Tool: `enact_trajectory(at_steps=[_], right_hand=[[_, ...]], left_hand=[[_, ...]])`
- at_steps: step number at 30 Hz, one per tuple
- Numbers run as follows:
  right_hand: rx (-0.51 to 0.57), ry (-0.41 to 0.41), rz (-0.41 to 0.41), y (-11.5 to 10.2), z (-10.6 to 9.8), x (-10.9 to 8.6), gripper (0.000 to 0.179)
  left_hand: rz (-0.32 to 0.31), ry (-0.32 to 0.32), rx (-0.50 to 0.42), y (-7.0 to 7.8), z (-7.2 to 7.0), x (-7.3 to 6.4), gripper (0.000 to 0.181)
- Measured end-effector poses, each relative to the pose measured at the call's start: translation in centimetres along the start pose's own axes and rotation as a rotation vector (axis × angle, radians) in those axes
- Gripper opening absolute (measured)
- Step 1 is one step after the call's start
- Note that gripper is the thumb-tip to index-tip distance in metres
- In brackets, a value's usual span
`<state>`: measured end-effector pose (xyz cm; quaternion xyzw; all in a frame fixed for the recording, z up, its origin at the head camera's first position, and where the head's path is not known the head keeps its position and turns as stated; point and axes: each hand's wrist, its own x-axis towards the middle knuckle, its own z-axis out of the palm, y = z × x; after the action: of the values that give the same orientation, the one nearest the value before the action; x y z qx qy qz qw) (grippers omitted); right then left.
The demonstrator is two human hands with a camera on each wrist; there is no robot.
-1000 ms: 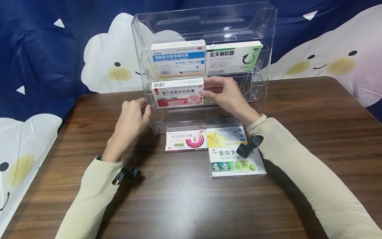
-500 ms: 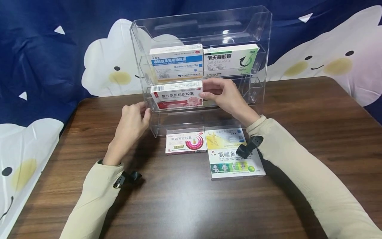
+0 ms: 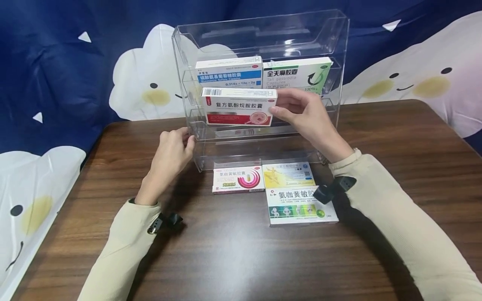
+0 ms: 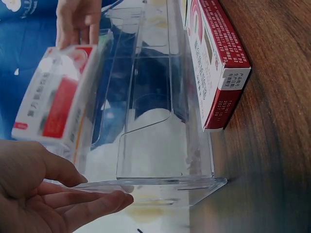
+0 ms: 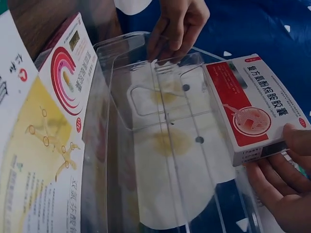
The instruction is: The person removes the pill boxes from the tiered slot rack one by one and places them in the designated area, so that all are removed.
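The red-and-white box (image 3: 239,109) — long axis running left to right, printed front toward the wearer — is up at the clear rack (image 3: 263,133). The right hand (image 3: 306,115) pinches the box's right end; the left hand (image 3: 173,150) pinches the rack's left edge.

White-and-red carton (image 3: 238,107) — label outward — aloft at the front of the clear tiered rack (image 3: 252,134)

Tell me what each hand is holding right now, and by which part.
The right hand holds the red-banded box by its right end; the left hand pinches the rack by its left side wall.
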<state>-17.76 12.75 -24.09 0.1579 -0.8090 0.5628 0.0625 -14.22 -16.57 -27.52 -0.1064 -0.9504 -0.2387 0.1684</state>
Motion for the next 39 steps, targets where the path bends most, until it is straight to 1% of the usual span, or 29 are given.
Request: enact_trajectory(at_steps=[6, 9, 19, 22, 29, 34, 39], right_hand=[[-0.02, 0.008, -0.003, -0.6, -0.7, -1.6, 0.036], [-0.036, -0.002, -0.003, -0.9, -1.0, -2.3, 0.037], [-0.011, -0.074, 0.077, -0.2, -0.9, -4.4, 0.034], [-0.012, -0.096, 0.097, 0.0, -0.8, -4.8, 0.033], [-0.044, -0.133, 0.15, 0.7, -0.7, -5.3, 0.035], [-0.07, -0.184, 0.159, 1.4, -0.8, -5.8, 0.039], [-0.081, -0.217, 0.175, 2.0, -0.6, -6.1, 0.041]], left_hand=[[0.004, 0.004, 0.0, 0.0, 0.1, -0.1, 0.019], [0.01, 0.006, 0.003, 0.0, 0.0, -0.1, 0.019], [0.0, -0.025, 0.0, 0.0, -0.2, 0.0, 0.019], [0.002, -0.022, -0.003, 0.0, -0.2, 0.0, 0.019], [-0.008, -0.039, 0.002, -0.1, -0.2, 0.0, 0.019], [0.0, -0.042, 0.006, -0.1, -0.1, 0.1, 0.019], [-0.001, -0.038, 0.006, -0.1, -0.2, 0.2, 0.019]])
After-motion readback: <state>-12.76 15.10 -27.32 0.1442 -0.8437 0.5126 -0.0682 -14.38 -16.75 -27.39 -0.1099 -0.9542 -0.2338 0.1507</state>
